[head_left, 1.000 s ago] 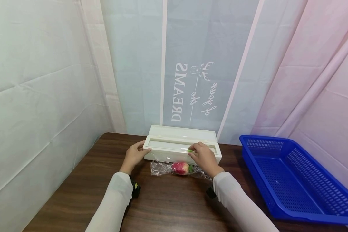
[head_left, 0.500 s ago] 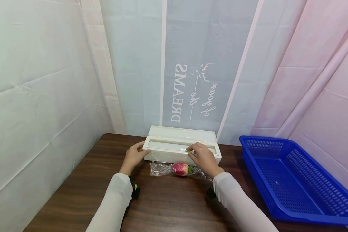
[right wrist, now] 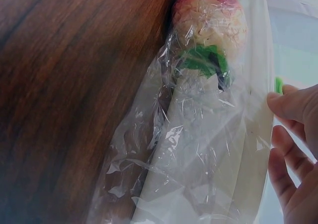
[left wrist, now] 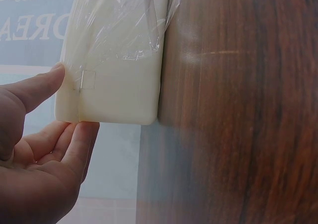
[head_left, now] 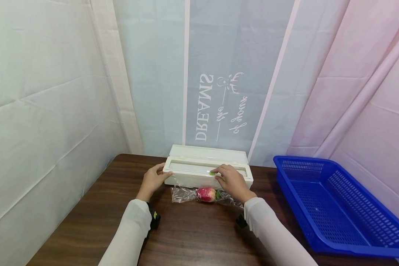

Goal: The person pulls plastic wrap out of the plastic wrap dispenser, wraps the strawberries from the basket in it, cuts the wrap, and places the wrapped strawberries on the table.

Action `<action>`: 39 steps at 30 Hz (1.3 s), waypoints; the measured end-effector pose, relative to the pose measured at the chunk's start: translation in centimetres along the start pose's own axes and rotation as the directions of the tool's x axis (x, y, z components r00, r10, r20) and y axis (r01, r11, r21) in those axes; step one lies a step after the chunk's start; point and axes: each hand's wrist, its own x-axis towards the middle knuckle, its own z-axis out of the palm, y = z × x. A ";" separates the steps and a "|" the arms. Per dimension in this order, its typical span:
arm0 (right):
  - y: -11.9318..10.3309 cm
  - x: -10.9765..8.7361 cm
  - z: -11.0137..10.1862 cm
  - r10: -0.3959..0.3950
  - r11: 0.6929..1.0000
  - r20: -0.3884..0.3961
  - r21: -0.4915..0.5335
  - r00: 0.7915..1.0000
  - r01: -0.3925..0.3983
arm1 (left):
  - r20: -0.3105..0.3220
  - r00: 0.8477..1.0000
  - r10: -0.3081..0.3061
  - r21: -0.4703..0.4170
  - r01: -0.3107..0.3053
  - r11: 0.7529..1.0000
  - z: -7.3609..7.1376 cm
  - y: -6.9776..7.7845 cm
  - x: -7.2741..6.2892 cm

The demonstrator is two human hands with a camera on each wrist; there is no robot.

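A long white cling film dispenser (head_left: 190,180) stands at the back of the table with its lid (head_left: 207,153) raised. My left hand (head_left: 152,181) grips its left end, thumb on the front edge and fingers at the end face, as the left wrist view shows. With thumb and forefinger my right hand (head_left: 233,181) pinches the small green slide cutter (head_left: 212,173) on the dispenser's front rim. Clear cling film (head_left: 183,194) hangs down the front. Against the front lies a red and yellowish fruit (head_left: 206,194) with a green leafy part, under the film.
A blue perforated plastic basket (head_left: 332,210) stands at the right. Brown wood-grain table (head_left: 193,236) surface stretches in front of the dispenser. Behind it hangs a printed cloth (head_left: 232,44), close to the table's back edge.
The green slide cutter has moved a little left along the dispenser's rim, with my right fingertips on it. My left hand keeps its hold, and the fruit has stayed put.
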 end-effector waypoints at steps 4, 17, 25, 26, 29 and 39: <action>0.0 0.0 -0.1 -0.006 1.000 0.001 -0.005 1.000 0.006 | -0.006 1.000 0.001 -0.004 -0.001 1.000 0.0 0.0 0.1; 0.2 -0.1 -0.1 -0.033 0.999 0.002 -0.002 0.999 0.033 | 0.001 1.000 -0.008 -0.011 0.008 1.000 0.0 0.0 0.0; 0.3 -0.1 0.1 -0.065 0.998 -0.010 0.003 0.998 0.065 | 0.001 1.000 -0.011 -0.006 0.011 1.000 0.0 0.0 0.0; 0.4 0.0 0.1 -0.073 0.997 -0.011 0.002 0.997 0.073 | 0.001 1.000 -0.012 -0.007 0.012 1.000 0.0 0.1 0.0; 0.5 0.1 0.2 -0.097 0.995 -0.007 -0.003 0.995 0.097 | -0.002 1.000 -0.014 -0.011 0.014 1.000 0.0 0.1 0.0; 0.7 0.2 0.2 -0.157 0.987 0.022 -0.025 0.987 0.158 | -0.005 1.000 -0.009 -0.007 0.009 1.000 0.0 0.1 0.0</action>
